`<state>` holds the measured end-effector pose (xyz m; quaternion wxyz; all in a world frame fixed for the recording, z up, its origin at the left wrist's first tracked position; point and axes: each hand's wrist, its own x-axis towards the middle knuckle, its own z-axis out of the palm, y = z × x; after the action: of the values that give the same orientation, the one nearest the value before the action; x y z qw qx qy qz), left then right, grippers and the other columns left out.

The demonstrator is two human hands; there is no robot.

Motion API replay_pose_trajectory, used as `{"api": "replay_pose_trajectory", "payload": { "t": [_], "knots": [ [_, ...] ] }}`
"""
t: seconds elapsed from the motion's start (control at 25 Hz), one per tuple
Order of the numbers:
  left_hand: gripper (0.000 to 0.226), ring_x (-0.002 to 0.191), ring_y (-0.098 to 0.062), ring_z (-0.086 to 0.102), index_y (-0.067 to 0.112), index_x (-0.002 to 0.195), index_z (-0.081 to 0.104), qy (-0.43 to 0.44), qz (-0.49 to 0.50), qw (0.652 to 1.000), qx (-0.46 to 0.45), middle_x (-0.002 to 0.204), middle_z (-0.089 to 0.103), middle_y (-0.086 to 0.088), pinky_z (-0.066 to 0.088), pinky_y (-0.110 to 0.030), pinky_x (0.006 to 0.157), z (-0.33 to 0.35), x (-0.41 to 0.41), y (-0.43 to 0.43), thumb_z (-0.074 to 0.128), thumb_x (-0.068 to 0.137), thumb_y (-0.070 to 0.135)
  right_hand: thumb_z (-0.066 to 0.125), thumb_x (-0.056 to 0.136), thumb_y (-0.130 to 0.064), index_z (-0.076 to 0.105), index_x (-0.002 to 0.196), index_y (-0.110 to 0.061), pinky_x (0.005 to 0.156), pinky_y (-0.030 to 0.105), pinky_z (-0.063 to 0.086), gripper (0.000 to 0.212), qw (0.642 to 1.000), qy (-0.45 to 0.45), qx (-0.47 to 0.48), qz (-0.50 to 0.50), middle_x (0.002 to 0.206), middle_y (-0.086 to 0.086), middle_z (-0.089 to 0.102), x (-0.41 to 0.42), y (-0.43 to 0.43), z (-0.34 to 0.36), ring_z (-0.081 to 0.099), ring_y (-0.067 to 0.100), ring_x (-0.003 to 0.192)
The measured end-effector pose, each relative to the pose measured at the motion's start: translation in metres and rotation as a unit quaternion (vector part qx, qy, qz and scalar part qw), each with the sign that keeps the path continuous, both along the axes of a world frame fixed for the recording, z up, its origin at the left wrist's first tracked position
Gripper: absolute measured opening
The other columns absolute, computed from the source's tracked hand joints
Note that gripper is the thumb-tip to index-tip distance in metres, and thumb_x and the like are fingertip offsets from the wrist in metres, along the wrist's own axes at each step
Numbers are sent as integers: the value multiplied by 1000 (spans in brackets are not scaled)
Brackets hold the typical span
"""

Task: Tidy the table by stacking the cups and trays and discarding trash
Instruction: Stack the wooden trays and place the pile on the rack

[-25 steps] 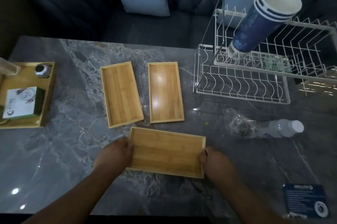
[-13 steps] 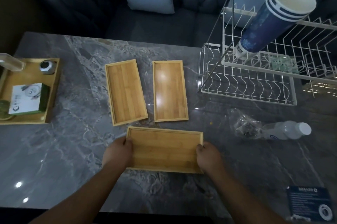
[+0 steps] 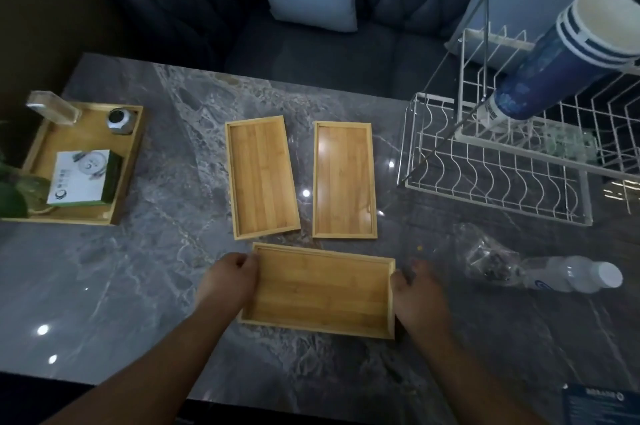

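Observation:
Three empty bamboo trays lie on the grey marble table. The near tray [image 3: 320,291] lies crosswise in front of me; my left hand [image 3: 227,281] grips its left end and my right hand [image 3: 417,296] grips its right end. Behind it, lengthwise and side by side, are the left tray [image 3: 261,177] and the right tray [image 3: 344,179]. A stack of blue paper cups [image 3: 568,59] leans tilted in the white wire rack [image 3: 498,178] at the back right. A crushed plastic bottle [image 3: 568,274] and a crumpled clear wrapper [image 3: 485,249] lie to the right.
A larger bamboo tray [image 3: 124,161] at the far left holds a white-green box [image 3: 81,178], a small jar [image 3: 120,119] and a clear block. A blue card [image 3: 602,405] lies at the near right corner. A dark sofa with pale cushions stands behind the table.
The near tray, held at both ends, has shifted slightly away from me toward the two far trays. My view has tilted a little; the other objects stay where they were.

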<state>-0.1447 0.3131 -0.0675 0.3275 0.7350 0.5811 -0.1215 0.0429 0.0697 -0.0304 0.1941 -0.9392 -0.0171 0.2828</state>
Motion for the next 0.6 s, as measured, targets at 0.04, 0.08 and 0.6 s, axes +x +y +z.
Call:
{"api": "replay_pose_trajectory", "payload": {
  "t": [0.04, 0.08, 0.6],
  "knots": [
    [46, 81, -26, 62, 28, 85, 65, -7, 18, 1000, -14, 86, 68, 1, 43, -36, 70, 1, 1, 9, 38, 92, 64, 54, 97, -33, 54, 134, -16, 101, 44, 46, 41, 998, -50, 15, 28, 134, 10, 60, 4, 4, 6, 57, 30, 122],
    [50, 81, -28, 62, 25, 81, 65, -10, 25, 999, -24, 86, 70, -1, 46, -37, 72, 1, 5, 20, 37, 93, 64, 56, 96, -33, 54, 135, -20, 99, 43, 49, 41, 992, -96, 35, 74, 132, 8, 61, 8, 13, 12, 58, 27, 119],
    [45, 103, -37, 67, 13, 103, 72, 50, 78, 996, -3, 110, 72, -16, 45, -37, 78, -26, -5, 123, 49, 92, 50, 49, 95, -33, 56, 121, -15, 81, 43, 53, 33, 866, -156, 28, 474, 113, 12, 61, 42, 256, -7, 56, 32, 105]
  ]
}}
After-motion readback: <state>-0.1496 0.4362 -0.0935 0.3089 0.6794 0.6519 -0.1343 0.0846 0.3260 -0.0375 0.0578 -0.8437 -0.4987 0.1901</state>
